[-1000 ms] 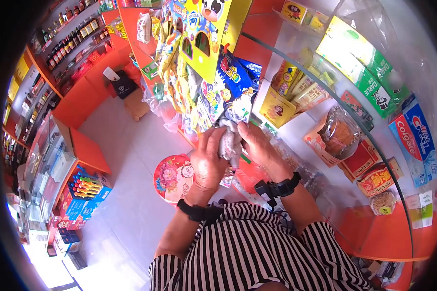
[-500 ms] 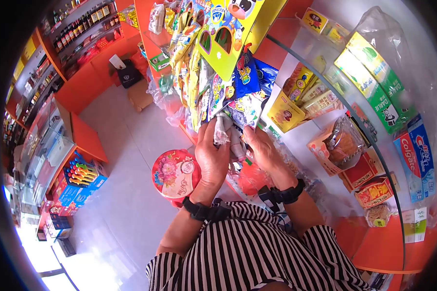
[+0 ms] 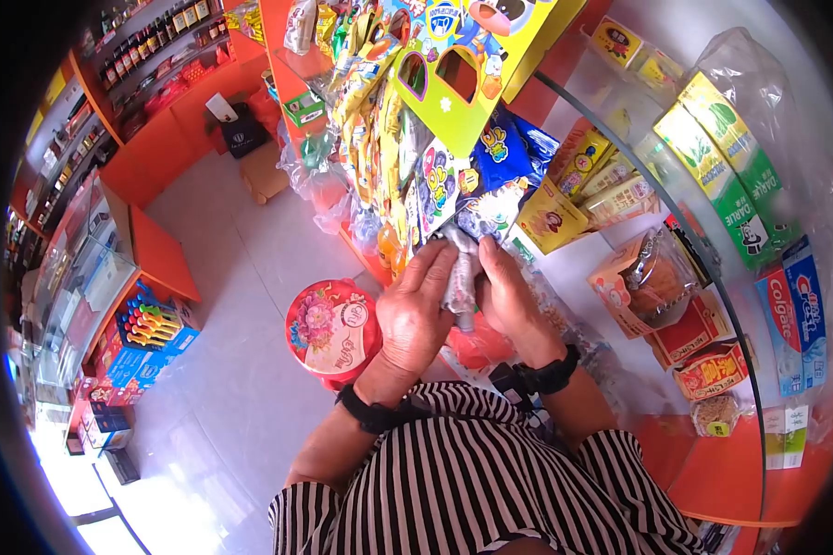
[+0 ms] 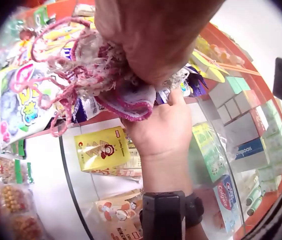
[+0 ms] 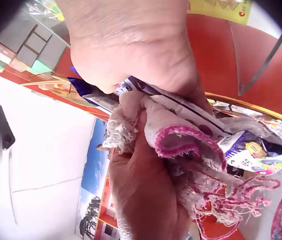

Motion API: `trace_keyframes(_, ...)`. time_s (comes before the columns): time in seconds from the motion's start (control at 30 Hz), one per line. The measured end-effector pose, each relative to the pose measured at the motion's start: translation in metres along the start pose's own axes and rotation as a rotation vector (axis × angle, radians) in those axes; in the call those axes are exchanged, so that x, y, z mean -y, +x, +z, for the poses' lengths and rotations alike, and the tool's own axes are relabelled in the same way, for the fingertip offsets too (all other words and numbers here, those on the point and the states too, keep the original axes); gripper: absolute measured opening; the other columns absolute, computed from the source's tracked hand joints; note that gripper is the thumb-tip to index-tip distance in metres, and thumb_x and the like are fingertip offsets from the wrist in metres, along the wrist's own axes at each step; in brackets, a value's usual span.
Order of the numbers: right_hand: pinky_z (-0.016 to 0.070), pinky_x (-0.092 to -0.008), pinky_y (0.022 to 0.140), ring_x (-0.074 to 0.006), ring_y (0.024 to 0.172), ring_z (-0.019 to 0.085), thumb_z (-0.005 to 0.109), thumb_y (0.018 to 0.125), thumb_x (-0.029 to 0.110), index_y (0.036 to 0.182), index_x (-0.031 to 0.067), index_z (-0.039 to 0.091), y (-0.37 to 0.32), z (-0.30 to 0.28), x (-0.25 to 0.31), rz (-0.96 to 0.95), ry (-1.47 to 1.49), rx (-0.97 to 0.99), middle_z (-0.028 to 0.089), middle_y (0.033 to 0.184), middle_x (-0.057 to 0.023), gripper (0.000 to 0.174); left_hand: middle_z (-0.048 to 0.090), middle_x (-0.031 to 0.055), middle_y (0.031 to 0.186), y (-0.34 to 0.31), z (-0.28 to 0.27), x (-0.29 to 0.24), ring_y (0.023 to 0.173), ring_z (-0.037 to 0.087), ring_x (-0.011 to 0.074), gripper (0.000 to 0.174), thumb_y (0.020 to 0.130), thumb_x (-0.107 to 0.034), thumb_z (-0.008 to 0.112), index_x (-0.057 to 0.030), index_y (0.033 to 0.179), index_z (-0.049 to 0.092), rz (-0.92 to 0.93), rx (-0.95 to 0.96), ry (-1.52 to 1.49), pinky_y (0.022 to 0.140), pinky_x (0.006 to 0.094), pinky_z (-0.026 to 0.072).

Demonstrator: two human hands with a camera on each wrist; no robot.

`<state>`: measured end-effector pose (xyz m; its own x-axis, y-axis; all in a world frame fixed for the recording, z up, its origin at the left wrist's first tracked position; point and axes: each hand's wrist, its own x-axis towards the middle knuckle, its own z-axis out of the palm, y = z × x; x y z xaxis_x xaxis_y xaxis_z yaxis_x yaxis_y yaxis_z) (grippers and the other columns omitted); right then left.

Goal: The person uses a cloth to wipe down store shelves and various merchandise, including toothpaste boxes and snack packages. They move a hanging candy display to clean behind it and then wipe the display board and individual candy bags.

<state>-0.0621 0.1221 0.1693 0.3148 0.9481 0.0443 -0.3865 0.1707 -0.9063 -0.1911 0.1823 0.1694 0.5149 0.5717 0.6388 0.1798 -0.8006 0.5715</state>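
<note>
My left hand (image 3: 412, 310) grips a whitish rag (image 3: 461, 282) with a pink edge and loose frayed threads, bunched between the two hands. In the right wrist view the rag (image 5: 173, 127) spills over the left hand (image 5: 148, 190). My right hand (image 3: 511, 298) holds the lower edge of a white snack packet (image 3: 492, 215) with blueberry pictures, its thumb on the near side. The rag lies against this packet. The right fingers are mostly hidden behind the packet. A similar packet (image 3: 438, 190) and a blue one (image 3: 509, 157) hang just beyond.
Yellow snack bags (image 3: 366, 116) hang behind a cartoon display card (image 3: 467, 88). A curved glass shelf edge (image 3: 662, 190) runs on the right, with toothpaste boxes (image 3: 782, 324) and a yellow box (image 3: 548, 217). A round red tub (image 3: 329, 338) stands on the floor at left.
The head view has shifted, moving the shelves right in the frame. Both hands stay together at the packet, and the rag has been re-bunched between them.
</note>
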Motion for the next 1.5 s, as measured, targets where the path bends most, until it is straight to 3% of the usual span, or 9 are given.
trace_keyframes(0.3, 0.0356, -0.026, 0.077, -0.0078, 0.082, 0.04, 0.044, 0.095, 0.046, 0.117, -0.0005, 0.049, 0.012, 0.004, -0.011, -0.043, -0.062, -0.044, 0.05, 0.094, 0.0009, 0.051, 0.057, 0.0144, 0.117, -0.018, 0.005, 0.026, 0.097, 0.062, 0.033, 0.05, 0.072, -0.006, 0.066, -0.0065, 0.121, 0.055, -0.207, -0.06, -0.009, 0.078, 0.0372, 0.0527)
trace_keyframes(0.53, 0.0394, -0.0284, 0.084, -0.0092, 0.094, 0.049, 0.052, 0.093, 0.04, 0.12, -0.0026, 0.049, 0.008, 0.018, 0.0, 0.008, -0.187, -0.114, 0.056, 0.105, -0.0026, 0.051, 0.054, 0.0187, 0.118, -0.017, 0.012, 0.044, 0.105, 0.057, 0.0346, 0.044, 0.081, -0.011, 0.064, -0.0038, 0.122, 0.053, -0.475, -0.099, -0.309, 0.086, 0.0376, 0.0483)
trace_keyframes(0.67, 0.0408, -0.0275, 0.087, -0.0111, 0.099, 0.051, 0.057, 0.091, 0.035, 0.123, 0.0006, 0.049, 0.006, 0.019, -0.012, 0.014, -0.287, -0.209, 0.057, 0.11, -0.0047, 0.047, 0.053, 0.0175, 0.111, -0.02, 0.009, 0.029, 0.098, 0.058, 0.0357, 0.051, 0.072, -0.006, 0.067, -0.0039, 0.122, 0.053, -0.249, -0.084, -0.176, 0.081, 0.0396, 0.0501)
trace_keyframes(0.73, 0.0407, -0.0283, 0.088, -0.0117, 0.101, 0.051, 0.056, 0.092, 0.034, 0.124, 0.0016, 0.049, 0.01, 0.004, -0.031, 0.137, 0.038, -0.166, 0.056, 0.11, -0.0042, 0.046, 0.051, 0.0166, 0.111, -0.02, 0.004, 0.017, 0.099, 0.057, 0.0342, 0.053, 0.069, -0.001, 0.068, -0.0026, 0.12, 0.053, -0.183, -0.03, -0.174, 0.082, 0.039, 0.0493)
trace_keyframes(0.87, 0.0406, -0.0325, 0.093, -0.0148, 0.107, 0.051, 0.047, 0.096, 0.035, 0.129, 0.0025, 0.044, 0.012, 0.001, -0.03, 0.139, 0.213, -0.13, 0.054, 0.118, -0.0065, 0.047, 0.052, 0.0157, 0.109, -0.027, 0.006, 0.026, 0.097, 0.058, 0.0335, 0.051, 0.069, 0.0, 0.067, -0.0031, 0.118, 0.054, -0.175, -0.005, -0.144, 0.078, 0.0379, 0.0509)
trace_keyframes(0.9, 0.0374, -0.0374, 0.1, -0.0206, 0.115, 0.049, 0.034, 0.099, 0.039, 0.134, 0.0028, 0.038, 0.012, 0.003, -0.027, 0.146, 0.223, -0.068, 0.051, 0.126, -0.0098, 0.051, 0.052, 0.0154, 0.108, -0.031, 0.009, 0.032, 0.096, 0.058, 0.0335, 0.05, 0.069, 0.001, 0.067, -0.0031, 0.117, 0.054, -0.178, -0.023, -0.122, 0.076, 0.0376, 0.0511)
trace_keyframes(1.2, 0.0346, -0.039, 0.103, -0.0228, 0.118, 0.048, 0.038, 0.097, 0.042, 0.134, 0.0011, 0.036, 0.021, 0.015, -0.033, 0.055, 0.262, -0.051, 0.049, 0.129, -0.0116, 0.055, 0.052, 0.0173, 0.111, -0.053, 0.023, 0.061, 0.098, 0.057, 0.0378, 0.049, 0.073, -0.005, 0.063, -0.0035, 0.121, 0.05, -0.485, 0.038, -0.206, 0.082, 0.0414, 0.0488)
trace_keyframes(1.47, 0.0404, -0.036, 0.096, -0.0196, 0.11, 0.053, 0.044, 0.096, 0.041, 0.131, 0.0026, 0.041, 0.023, 0.023, -0.031, -0.078, 0.293, -0.224, 0.053, 0.124, -0.0077, 0.053, 0.054, 0.0194, 0.106, -0.059, 0.02, 0.047, 0.092, 0.058, 0.0387, 0.041, 0.077, -0.01, 0.067, 0.0001, 0.114, 0.052, -0.311, 0.111, -0.252, 0.078, 0.0409, 0.0484)
trace_keyframes(1.5, 0.0419, -0.0356, 0.094, -0.0192, 0.108, 0.054, 0.046, 0.095, 0.039, 0.13, 0.0024, 0.042, 0.023, 0.022, -0.031, -0.076, 0.313, -0.242, 0.054, 0.122, -0.0078, 0.051, 0.051, 0.0198, 0.11, -0.061, 0.017, 0.047, 0.092, 0.058, 0.0401, 0.052, 0.07, -0.008, 0.068, 0.0, 0.117, 0.048, -0.271, 0.203, -0.225, 0.078, 0.0427, 0.0491)
